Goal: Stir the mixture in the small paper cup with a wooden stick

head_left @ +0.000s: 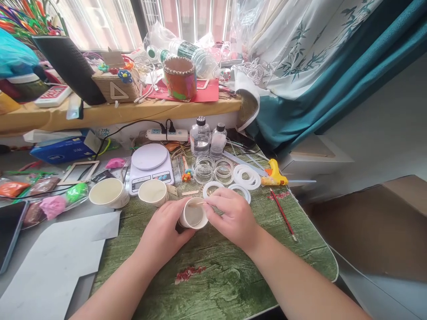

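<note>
My left hand (166, 224) is wrapped round a small white paper cup (194, 225), tilted a little towards me, with greyish liquid inside. In my right hand (232, 216) a thin wooden stick (197, 203) is pinched, its far end over the cup's mouth. Just behind my left hand stands a second paper cup (153, 192), and a larger one (108, 193) is further left. White ring moulds (247, 176) and clear bangle-like rings (204, 169) lie beyond my right hand. A short flat wooden piece (190, 193) rests behind the held cup.
A white kitchen scale (151, 166) stands at the back, with two clear bottles (200, 138) right of it. A yellow glue gun (274, 173) and a red pencil (283, 213) are on the right. White paper (63, 253) covers the left. The table's edge (336, 271) is at right.
</note>
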Demonstrator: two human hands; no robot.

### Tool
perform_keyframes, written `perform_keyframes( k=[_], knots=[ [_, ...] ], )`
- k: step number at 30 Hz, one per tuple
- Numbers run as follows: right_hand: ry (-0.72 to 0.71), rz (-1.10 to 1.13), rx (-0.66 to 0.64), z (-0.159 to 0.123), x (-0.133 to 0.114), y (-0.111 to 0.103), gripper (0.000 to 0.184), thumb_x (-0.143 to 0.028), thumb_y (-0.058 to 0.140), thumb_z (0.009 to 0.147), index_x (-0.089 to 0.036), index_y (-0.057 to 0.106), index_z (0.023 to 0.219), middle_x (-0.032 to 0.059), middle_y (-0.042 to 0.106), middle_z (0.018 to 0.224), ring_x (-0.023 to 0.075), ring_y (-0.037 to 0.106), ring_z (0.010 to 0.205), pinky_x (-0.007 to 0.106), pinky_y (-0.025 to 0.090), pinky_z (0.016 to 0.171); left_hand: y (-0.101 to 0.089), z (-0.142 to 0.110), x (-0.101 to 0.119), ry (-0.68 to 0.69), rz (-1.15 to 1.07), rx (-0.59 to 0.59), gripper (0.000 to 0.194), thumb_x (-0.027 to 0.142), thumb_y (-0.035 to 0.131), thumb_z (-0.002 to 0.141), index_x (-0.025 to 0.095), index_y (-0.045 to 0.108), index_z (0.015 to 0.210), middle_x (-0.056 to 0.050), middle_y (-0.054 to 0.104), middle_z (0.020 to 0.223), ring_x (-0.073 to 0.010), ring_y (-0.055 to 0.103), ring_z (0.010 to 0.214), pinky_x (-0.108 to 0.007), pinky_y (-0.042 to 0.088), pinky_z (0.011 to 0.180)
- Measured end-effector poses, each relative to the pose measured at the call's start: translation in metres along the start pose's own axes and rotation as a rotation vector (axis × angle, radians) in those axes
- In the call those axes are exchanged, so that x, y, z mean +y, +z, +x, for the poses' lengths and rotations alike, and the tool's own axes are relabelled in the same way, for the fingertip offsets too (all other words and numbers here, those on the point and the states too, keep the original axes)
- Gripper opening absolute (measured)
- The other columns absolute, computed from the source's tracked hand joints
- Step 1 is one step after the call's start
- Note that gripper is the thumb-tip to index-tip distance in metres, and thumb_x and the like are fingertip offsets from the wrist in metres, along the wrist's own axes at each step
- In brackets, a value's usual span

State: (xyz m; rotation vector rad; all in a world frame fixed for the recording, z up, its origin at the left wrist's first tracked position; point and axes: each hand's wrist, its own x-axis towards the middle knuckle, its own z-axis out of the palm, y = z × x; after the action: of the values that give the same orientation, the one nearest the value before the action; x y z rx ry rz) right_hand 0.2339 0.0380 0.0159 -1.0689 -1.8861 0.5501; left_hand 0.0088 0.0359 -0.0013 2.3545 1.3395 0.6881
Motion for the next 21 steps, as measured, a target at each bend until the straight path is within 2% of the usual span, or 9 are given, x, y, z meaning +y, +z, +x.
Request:
perform_keyframes(
  k=[3,6,8,12,21],
  knots=[
    [-0.045,0.029,0.024,0.0001,0.0014,-0.0019,0.013,-0.019,0.061,0.098,-0.021,0.072,0.092,0.0054,0.066,0.086,0.018,0.06,0.078,0.032,0.046,0.072,-0.0001,0.0003,-0.0007,0.016,0.005,-0.008,0.062,0.021,0.078,0.082,0.028,0.056,0.139,-0.008,0.075,0.125,-0.0306,0.072,0.11,-0.045,0.058,0.094],
    [-0.036,0.087,-0.055,0.0005,0.0011,-0.0033,0.012,-0.013,0.063,0.091,-0.02,0.067,0.083,0.0009,0.061,0.076,0.0152,0.055,0.071,0.029,0.043,0.067,0.0005,0.0001,-0.0013,0.018,0.019,0.002,0.061,0.021,0.079,0.081,0.026,0.058,0.138,-0.008,0.075,0.125,-0.0309,0.072,0.11,-0.044,0.058,0.095],
    [0.001,0.152,-0.106,0.0009,-0.0001,-0.0034,0.013,-0.013,0.063,0.091,-0.02,0.066,0.081,-0.0012,0.058,0.072,0.0136,0.052,0.067,0.028,0.041,0.065,0.0011,-0.0001,-0.0017,0.021,0.026,0.008,0.06,0.022,0.079,0.081,0.026,0.058,0.137,-0.008,0.075,0.124,-0.031,0.072,0.111,-0.044,0.058,0.095],
    [0.011,0.108,-0.035,0.0007,-0.0024,-0.0014,0.014,-0.014,0.06,0.092,-0.019,0.064,0.079,-0.0012,0.055,0.071,0.0135,0.049,0.067,0.028,0.038,0.065,0.0011,0.0003,-0.0016,0.024,0.028,0.02,0.057,0.023,0.079,0.081,0.026,0.059,0.135,-0.007,0.076,0.122,-0.0303,0.073,0.108,-0.043,0.059,0.093],
    [0.077,0.117,-0.052,0.0002,-0.0032,-0.0016,0.015,-0.012,0.06,0.089,-0.019,0.06,0.075,-0.0023,0.053,0.07,0.0122,0.048,0.066,0.027,0.036,0.063,0.0007,0.0014,-0.0018,0.054,0.026,0.06,0.057,0.024,0.076,0.083,0.027,0.058,0.137,-0.007,0.076,0.121,-0.0298,0.073,0.106,-0.042,0.059,0.091]
  ],
)
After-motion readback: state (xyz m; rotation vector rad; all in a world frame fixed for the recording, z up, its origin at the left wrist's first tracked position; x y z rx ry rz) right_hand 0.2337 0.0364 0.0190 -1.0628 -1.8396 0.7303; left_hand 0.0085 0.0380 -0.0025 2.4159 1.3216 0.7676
